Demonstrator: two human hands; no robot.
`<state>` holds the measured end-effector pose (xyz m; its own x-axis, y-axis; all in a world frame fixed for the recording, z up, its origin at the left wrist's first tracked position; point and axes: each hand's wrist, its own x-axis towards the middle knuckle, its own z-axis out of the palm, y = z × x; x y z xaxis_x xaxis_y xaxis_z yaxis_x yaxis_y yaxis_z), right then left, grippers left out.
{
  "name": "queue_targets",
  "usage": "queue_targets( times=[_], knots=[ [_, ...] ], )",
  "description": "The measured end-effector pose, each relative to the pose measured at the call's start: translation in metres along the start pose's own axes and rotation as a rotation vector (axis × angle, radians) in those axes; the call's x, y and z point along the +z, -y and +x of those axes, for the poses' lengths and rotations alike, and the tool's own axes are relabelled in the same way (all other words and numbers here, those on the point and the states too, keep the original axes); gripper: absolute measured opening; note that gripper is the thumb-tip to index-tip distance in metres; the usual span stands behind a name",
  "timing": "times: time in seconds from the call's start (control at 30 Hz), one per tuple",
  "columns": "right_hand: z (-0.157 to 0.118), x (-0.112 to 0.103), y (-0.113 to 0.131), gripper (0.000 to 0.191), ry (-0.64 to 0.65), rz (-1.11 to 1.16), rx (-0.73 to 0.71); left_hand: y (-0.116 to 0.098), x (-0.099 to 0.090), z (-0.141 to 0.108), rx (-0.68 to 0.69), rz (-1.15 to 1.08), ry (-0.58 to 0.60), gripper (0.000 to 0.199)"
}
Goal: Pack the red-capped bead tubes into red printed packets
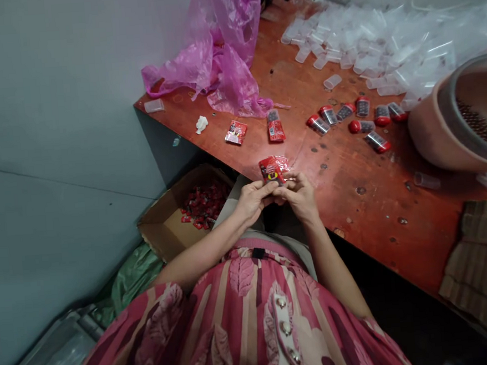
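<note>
Head view: the packet (269, 171) could have slipped and dropped past the edge of the table (352, 189), perhaps toward the box (168, 229) below, because the left hand (253, 199) and right hand (301, 197) gripped only its lower end by the fingertips. Too hard a pinch might have creased it. It stuck out just beyond both hands, its lower end between thumbs and fingers.

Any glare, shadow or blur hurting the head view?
In the head view, highlights merge the heap of clear plastic tubes; head view, the red wooden table shows pale sheen, with deep shadow beneath; same head view, fine print on the held glossy red packet is unreadable.
</note>
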<state>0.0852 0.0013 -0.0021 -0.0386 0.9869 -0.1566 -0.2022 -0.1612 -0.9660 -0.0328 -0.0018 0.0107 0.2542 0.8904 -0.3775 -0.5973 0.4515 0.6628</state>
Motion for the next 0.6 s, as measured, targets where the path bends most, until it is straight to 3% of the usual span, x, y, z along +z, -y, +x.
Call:
queue_targets(
  times=[0.07,0.17,0.23,0.33,0.4,0.53,0.6],
  knots=[
    [0.003,0.007,0.001,0.049,0.1,-0.027,0.045,-0.006,-0.017,-0.008,0.017,-0.02,-0.077,0.031],
    [0.002,0.016,0.003,0.052,0.177,-0.03,0.097,-0.012,-0.054,-0.024,0.116,-0.114,-0.337,0.032],
    [0.0,0.014,0.004,0.045,0.116,-0.042,0.074,-0.013,-0.076,-0.035,0.073,-0.134,-0.516,0.035],
    [-0.003,0.0,0.004,0.034,-0.025,-0.097,0.023,-0.013,-0.088,-0.041,0.077,0.055,-0.621,0.036],
    [-0.004,-0.01,0.003,0.029,-0.087,-0.136,0.01,-0.014,-0.078,-0.033,0.245,0.312,-0.564,0.036],
    [-0.007,-0.019,0.005,0.025,-0.136,-0.184,-0.018,-0.015,-0.044,0.012,0.59,0.954,-0.165,0.034],
    [-0.01,-0.02,0.006,0.025,-0.138,-0.194,-0.017,-0.013,-0.034,0.037,0.653,1.211,-0.08,0.037]
  ],
)
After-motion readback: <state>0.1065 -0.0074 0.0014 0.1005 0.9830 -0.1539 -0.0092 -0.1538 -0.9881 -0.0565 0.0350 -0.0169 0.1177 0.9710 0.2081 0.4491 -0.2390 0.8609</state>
